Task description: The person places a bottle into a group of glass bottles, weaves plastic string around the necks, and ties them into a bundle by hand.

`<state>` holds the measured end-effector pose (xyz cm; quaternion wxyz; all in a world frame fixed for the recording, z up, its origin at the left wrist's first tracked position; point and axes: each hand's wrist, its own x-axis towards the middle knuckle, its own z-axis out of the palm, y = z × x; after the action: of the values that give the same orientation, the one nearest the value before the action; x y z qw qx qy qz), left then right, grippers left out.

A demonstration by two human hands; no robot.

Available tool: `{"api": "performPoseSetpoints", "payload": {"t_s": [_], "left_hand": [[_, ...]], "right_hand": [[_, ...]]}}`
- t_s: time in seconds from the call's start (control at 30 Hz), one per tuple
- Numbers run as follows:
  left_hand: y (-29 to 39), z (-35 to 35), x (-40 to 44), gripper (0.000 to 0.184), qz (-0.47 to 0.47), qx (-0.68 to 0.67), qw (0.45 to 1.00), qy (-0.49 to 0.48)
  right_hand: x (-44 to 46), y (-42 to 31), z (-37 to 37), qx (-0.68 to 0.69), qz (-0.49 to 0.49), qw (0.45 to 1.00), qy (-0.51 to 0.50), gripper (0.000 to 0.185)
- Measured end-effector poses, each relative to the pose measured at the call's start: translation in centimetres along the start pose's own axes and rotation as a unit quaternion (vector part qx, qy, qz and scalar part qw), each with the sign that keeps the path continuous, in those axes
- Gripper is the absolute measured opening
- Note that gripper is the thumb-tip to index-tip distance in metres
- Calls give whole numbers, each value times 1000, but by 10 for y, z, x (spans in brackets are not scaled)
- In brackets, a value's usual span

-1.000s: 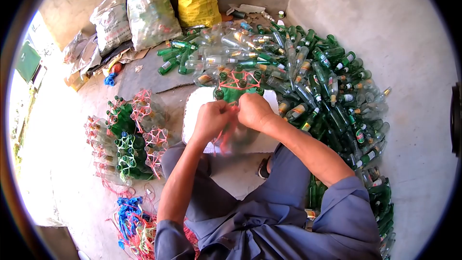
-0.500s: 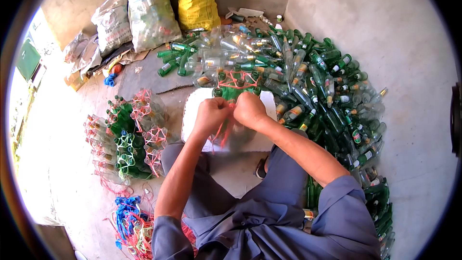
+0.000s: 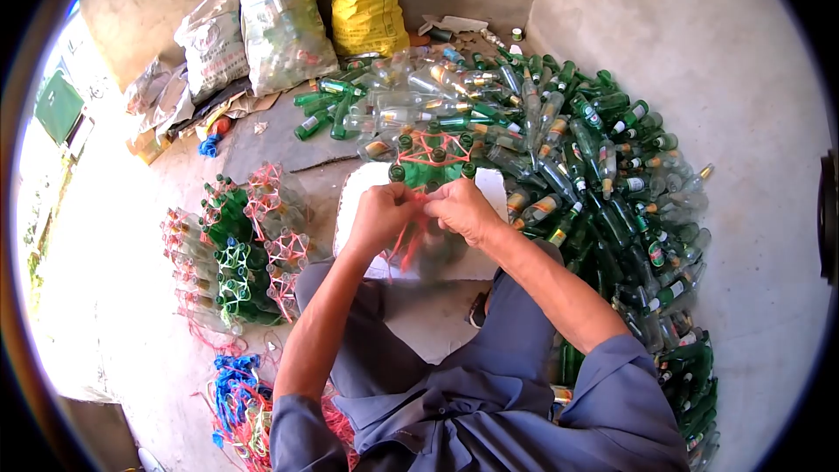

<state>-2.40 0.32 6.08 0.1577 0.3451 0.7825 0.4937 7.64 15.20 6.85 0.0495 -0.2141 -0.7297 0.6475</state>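
Observation:
Both my hands meet over a white board in front of my knees. My left hand (image 3: 383, 214) pinches a red plastic string (image 3: 405, 245), whose loose ends hang down below the fingers. Close beside it, my right hand (image 3: 469, 211) is also closed on the string, thumb and finger near the left fingertips. Just beyond them, a cluster of upright green bottles (image 3: 428, 177) stands on the white board (image 3: 354, 210). Red string runs in a crossed web round the bottle necks. My hands hide the near part of the cluster.
A large heap of loose glass bottles (image 3: 603, 201) curves from the far side round to my right. Tied bottle bundles (image 3: 240, 249) stand at the left, with tangled strings (image 3: 245, 406) nearer me. A yellow sack (image 3: 365, 4) and clear bags (image 3: 287, 31) lean on the wall.
My right hand has turned and its fingers now show pinching the string, slightly lower than before. The left hand stays nearly in place. The whole view has shifted a little.

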Motion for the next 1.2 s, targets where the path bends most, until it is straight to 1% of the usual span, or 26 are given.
{"api": "performPoseSetpoints", "payload": {"t_s": [0.2,0.3,0.4,0.5,0.6,0.77,0.9,1.07,1.17,1.2], "left_hand": [[10,8,-9,15,33,66,996,58],[5,14,-9,15,69,114,988,81],[8,14,-10,12,53,142,985,78],[0,16,-6,11,165,220,955,113],[1,15,-5,11,181,241,947,109],[5,10,-2,11,151,237,957,71],[5,10,1,11,115,208,970,50],[0,16,1,13,95,192,975,67],[-1,19,0,12,83,182,977,76],[-1,19,0,12,81,181,977,79]], "right_hand": [[-5,-5,-5,19,-4,998,-61,23],[-10,-12,-8,28,7,995,-94,26],[-10,-14,-11,38,17,993,-114,28],[-6,-9,-14,59,33,989,-130,28],[-4,-9,-16,66,45,988,-135,27],[-10,-12,-17,96,37,983,-149,26],[-12,-13,-16,103,31,984,-139,26],[-14,-13,-13,93,21,988,-118,27],[-11,-9,-12,76,6,992,-99,18],[-8,-4,-11,48,-16,995,-86,19]]}}
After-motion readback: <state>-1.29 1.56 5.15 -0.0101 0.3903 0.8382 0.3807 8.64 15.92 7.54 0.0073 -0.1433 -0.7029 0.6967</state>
